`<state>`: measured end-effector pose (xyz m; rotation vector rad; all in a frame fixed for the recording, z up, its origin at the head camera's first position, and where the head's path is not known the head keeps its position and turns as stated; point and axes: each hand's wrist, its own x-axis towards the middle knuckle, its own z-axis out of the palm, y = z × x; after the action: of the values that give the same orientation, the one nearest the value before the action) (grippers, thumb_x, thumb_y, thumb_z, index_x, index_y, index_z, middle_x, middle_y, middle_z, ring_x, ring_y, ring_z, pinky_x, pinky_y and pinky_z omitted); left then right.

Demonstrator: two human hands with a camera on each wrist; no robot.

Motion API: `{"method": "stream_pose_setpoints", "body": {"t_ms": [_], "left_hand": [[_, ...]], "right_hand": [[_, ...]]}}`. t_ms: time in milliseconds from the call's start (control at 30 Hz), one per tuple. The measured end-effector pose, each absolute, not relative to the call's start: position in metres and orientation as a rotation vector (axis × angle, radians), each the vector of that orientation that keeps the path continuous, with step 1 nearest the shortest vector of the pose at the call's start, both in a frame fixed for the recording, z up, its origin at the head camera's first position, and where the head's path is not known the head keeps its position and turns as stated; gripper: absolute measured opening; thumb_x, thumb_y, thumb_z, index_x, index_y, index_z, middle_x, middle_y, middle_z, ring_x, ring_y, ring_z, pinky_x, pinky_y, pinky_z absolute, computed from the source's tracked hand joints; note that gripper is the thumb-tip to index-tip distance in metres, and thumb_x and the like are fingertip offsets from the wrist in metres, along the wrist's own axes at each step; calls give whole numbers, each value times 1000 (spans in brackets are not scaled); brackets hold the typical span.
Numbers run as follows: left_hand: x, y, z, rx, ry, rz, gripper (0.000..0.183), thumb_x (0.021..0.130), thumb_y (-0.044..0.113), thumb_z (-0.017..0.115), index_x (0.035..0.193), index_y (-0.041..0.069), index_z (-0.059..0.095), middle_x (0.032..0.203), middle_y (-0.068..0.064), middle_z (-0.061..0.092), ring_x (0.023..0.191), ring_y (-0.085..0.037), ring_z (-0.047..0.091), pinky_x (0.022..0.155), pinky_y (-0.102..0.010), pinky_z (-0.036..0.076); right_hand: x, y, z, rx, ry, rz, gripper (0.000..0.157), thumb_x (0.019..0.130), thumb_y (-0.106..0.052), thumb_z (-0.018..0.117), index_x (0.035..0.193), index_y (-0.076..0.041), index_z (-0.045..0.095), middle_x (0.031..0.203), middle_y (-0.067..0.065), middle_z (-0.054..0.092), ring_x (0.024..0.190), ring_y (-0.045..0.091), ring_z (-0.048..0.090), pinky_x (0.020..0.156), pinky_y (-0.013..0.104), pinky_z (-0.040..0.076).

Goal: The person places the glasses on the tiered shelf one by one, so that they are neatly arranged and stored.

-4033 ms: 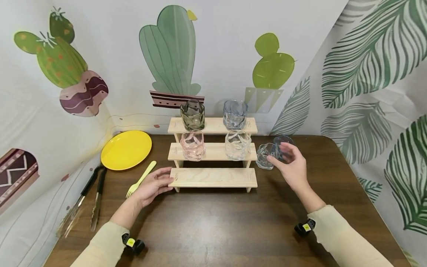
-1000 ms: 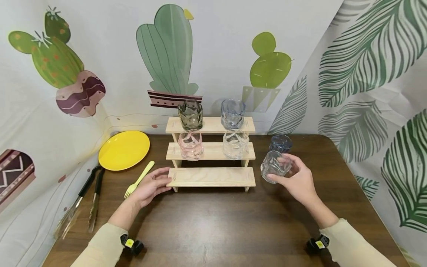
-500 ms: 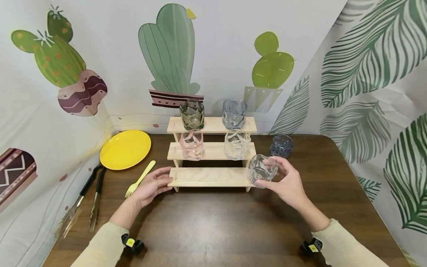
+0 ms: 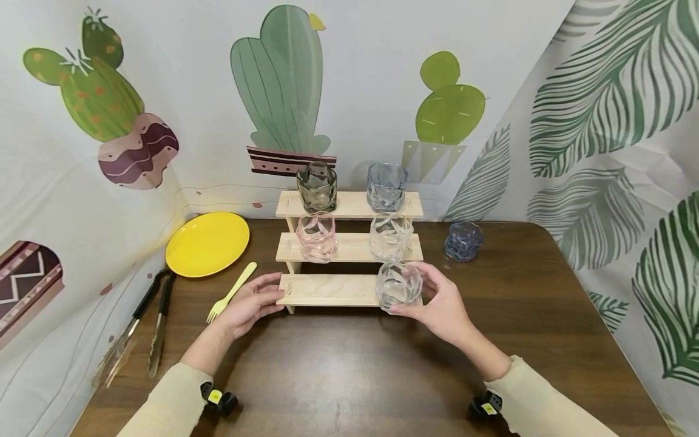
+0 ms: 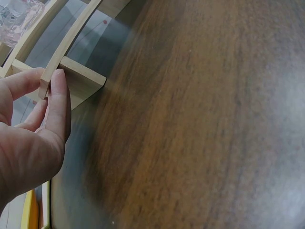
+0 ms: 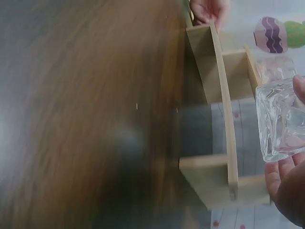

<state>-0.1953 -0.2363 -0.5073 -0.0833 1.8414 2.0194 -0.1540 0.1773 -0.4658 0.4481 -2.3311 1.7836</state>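
Note:
My left hand (image 4: 253, 305) pinches the left end of the lowest step of a three-step wooden display stand (image 4: 327, 290), thumb and fingers on opposite faces of the board (image 5: 66, 45). In my right hand (image 4: 442, 303) is a clear faceted glass (image 4: 397, 286), gripped at its side between thumb and fingers. It overlaps the right end of the lowest step in the head view; the right wrist view shows a gap between the glass (image 6: 280, 119) and the board. A pink glass (image 4: 317, 238) and another clear glass (image 4: 391, 238) stand on the middle step.
On the top step are a smoky grey glass (image 4: 317, 188) and a pale blue glass (image 4: 386, 187). A dark blue glass (image 4: 463, 241) stands on the table to the right. At left lie a yellow plate (image 4: 207, 244), a pale yellow fork (image 4: 233, 291) and black-handled tongs (image 4: 143, 315).
My right hand took the clear glass from beside the dark blue one, lifted it and carried it left to the lowest step. My left hand has stayed on the stand.

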Motion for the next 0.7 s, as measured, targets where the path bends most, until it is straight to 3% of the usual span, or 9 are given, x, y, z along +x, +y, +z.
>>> {"method": "stream_pose_setpoints", "body": {"t_ms": [200, 367, 467, 700], "left_hand": [[-195, -236, -506, -89, 1837, 2019, 65, 100, 2, 64, 156, -5, 32, 128, -18, 59, 99, -19, 69, 86, -32, 60], [-195, -236, -505, -99, 1836, 2021, 64, 100, 1, 64, 156, -5, 32, 127, -17, 59, 99, -19, 69, 86, -31, 61], [-195, -236, -506, -99, 1839, 2019, 64, 100, 1, 64, 156, -5, 32, 128, -18, 59, 99, -19, 69, 86, -31, 60], [-195, -236, -507, -96, 1834, 2026, 64, 100, 1, 64, 155, -5, 33, 126, -16, 60, 99, -19, 69, 85, -31, 61]], "right_hand": [[-155, 152, -469, 465, -2370, 1809, 81, 62, -10, 102, 133, -12, 64, 120, 8, 70, 111, 26, 66, 96, 26, 54], [-161, 129, -473, 440, -2379, 1911, 84, 62, -1, 100, 136, -7, 61, 123, 16, 68, 114, 35, 65, 102, 43, 53], [-166, 118, -476, 435, -2372, 1961, 85, 62, 0, 100, 137, -6, 61, 124, 18, 68, 116, 35, 65, 104, 47, 52], [-176, 96, -481, 483, -2371, 1979, 83, 64, -9, 101, 137, -12, 62, 124, 9, 68, 113, 27, 67, 101, 40, 54]]}}
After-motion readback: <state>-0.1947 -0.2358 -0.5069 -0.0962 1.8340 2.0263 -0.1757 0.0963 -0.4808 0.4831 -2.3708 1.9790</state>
